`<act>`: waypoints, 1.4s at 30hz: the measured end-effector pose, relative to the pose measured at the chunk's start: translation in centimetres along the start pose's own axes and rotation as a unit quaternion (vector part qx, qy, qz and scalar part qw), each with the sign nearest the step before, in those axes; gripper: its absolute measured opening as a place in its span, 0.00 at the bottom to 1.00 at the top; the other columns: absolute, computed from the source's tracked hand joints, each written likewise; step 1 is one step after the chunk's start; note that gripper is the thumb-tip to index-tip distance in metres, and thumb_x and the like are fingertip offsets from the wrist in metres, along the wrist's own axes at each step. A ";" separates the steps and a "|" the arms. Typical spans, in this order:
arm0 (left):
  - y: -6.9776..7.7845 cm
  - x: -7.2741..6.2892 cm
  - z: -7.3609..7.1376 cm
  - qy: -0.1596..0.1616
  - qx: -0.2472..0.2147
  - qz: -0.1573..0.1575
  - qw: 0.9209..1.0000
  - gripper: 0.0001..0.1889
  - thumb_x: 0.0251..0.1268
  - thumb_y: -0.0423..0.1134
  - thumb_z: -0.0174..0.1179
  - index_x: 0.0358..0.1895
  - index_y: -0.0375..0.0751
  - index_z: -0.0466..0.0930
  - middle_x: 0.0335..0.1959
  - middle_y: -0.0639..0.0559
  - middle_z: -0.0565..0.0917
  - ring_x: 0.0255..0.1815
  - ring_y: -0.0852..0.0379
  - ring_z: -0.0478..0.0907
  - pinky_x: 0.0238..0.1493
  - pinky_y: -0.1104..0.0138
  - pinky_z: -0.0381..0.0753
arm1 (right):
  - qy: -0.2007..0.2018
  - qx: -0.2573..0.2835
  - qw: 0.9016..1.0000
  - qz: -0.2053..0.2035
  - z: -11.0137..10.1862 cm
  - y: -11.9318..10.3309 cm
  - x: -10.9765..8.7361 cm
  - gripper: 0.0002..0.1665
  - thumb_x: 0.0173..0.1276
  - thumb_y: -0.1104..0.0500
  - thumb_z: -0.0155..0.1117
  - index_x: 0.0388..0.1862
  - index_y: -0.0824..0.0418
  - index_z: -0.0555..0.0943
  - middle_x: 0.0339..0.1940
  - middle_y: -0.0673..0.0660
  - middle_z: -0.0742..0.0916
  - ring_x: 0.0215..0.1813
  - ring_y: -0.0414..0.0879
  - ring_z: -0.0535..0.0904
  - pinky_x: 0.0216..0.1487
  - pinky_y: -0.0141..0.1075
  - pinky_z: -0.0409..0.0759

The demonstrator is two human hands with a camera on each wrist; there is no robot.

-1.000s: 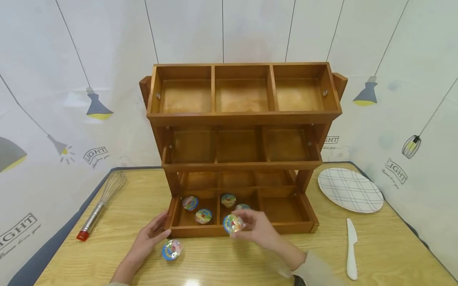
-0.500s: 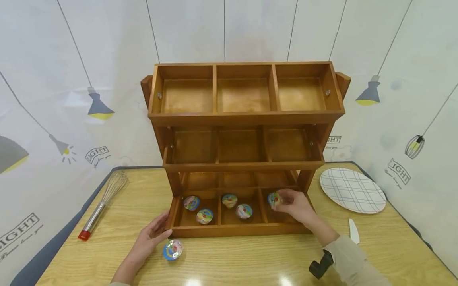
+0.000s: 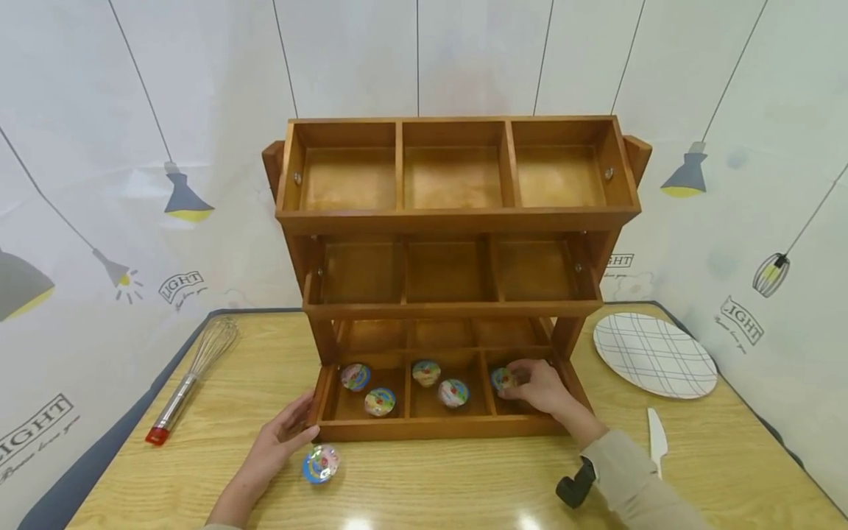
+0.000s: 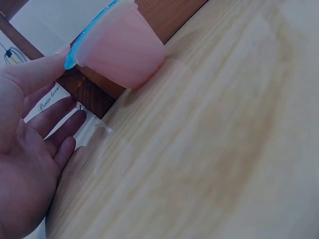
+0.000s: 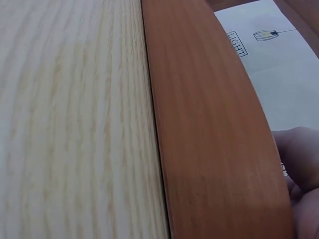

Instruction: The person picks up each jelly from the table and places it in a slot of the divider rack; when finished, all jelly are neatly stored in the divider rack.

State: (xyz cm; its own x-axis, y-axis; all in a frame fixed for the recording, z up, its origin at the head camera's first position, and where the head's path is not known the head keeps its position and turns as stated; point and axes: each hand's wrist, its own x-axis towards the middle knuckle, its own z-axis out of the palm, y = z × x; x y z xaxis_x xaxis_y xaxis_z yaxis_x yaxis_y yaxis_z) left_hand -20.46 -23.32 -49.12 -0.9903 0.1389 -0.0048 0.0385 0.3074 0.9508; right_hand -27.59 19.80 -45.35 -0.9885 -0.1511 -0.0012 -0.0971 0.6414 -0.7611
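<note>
My right hand (image 3: 545,389) pinches a small foil-lidded jelly cup (image 3: 501,379) inside the right bottom compartment of a brown wooden three-tier shelf (image 3: 450,428). In the right wrist view the shelf's front board (image 5: 209,124) hides most of that hand. At the shelf's front left corner, my left hand (image 3: 270,443) rests with relaxed fingers. Just beside its thumb stands another jelly cup (image 3: 321,464) on the table, pink-bodied with a blue rim in the left wrist view. Two jelly cups lie in the left bottom compartment (image 3: 344,412) and two in the middle one (image 3: 430,408).
A whisk (image 3: 192,379) with a red handle end lies at the left of the wooden table (image 3: 397,486). On the right are a white checked plate (image 3: 654,355) and a white knife (image 3: 656,438), partly covered by my right sleeve. The shelf's upper tiers (image 3: 453,177) overhang the bottom one.
My right hand has carried a jelly cup from in front of the middle compartment rightward and lowered it into the right bottom compartment. My left hand has stayed in place.
</note>
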 end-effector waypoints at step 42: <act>-0.1 0.1 0.2 0.015 -0.017 0.044 0.999 0.32 0.57 0.40 0.58 0.65 0.38 0.57 0.65 0.37 0.62 0.51 0.84 0.64 0.51 0.87 0.64 | -0.076 0.235 0.953 -0.176 4.1 -8.1 -4.1 0.27 0.57 0.60 0.63 0.54 0.70 0.71 0.51 0.68 0.78 0.53 0.63 0.73 0.51 0.34 0.77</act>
State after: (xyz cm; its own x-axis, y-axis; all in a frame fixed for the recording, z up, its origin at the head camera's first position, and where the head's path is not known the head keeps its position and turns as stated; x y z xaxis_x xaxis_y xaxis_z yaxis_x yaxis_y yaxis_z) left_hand -20.50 -23.13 -49.28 -0.9869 0.1348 0.0881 0.1214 0.2633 0.9571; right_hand -22.32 12.12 -41.80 -0.8728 -0.4243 0.2413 -0.3215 0.1278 -0.9382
